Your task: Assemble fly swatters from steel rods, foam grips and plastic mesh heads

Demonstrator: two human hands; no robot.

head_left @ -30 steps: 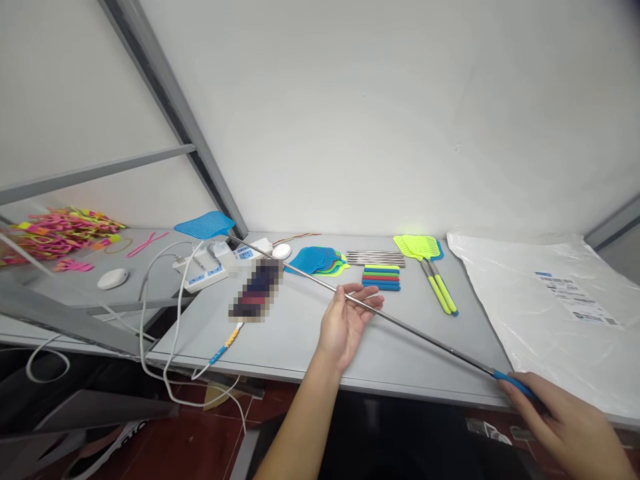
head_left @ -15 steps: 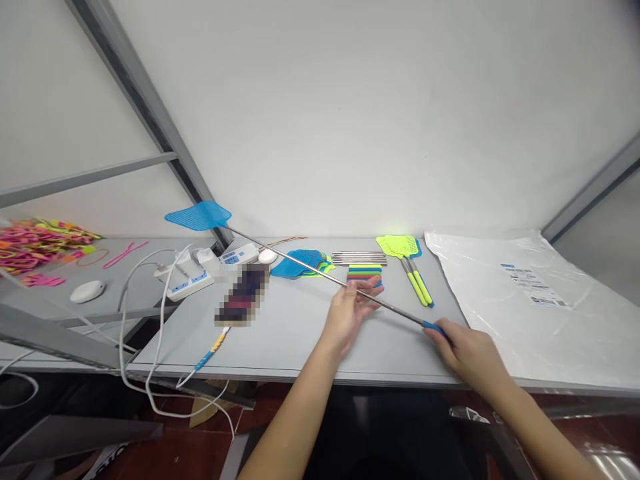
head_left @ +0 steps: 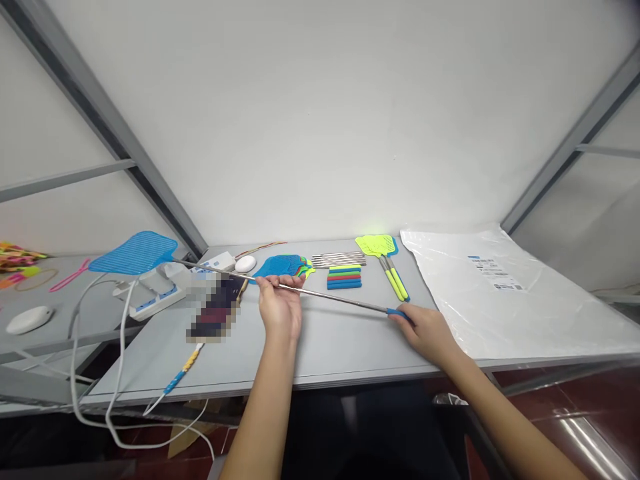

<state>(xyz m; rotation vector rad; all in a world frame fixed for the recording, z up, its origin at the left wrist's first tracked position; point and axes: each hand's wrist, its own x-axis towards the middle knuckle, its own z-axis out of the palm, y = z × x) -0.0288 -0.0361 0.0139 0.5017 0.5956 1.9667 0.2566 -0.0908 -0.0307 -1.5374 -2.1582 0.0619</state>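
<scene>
A blue fly swatter (head_left: 134,253) with a long metal telescopic rod stretches across the desk, its mesh head at the left. My right hand (head_left: 426,331) is closed round its blue handle, the fingers partly hidden from view. Farther along, my left hand (head_left: 280,308) grips the rod between thumb and fingers, palm turned up. Behind that hand lies a pile of swatter heads (head_left: 280,266), blue on top. Right of the pile are several metal rods (head_left: 340,259) and a row of coloured handles (head_left: 344,277). Swatters with yellow heads (head_left: 375,245) lie beyond, yellow and blue handles toward me.
A big white plastic package (head_left: 450,293) covers the desk's right part. At the left are a partly blurred phone (head_left: 215,310), a power strip (head_left: 159,297), loose white cables (head_left: 120,353) and white oval objects (head_left: 30,321). Metal frame posts (head_left: 145,187) stand at both sides.
My left hand has slid along the rod toward the swatter's head and now grips it. The swatter's head sits lower, and the camera view has shifted to the right.
</scene>
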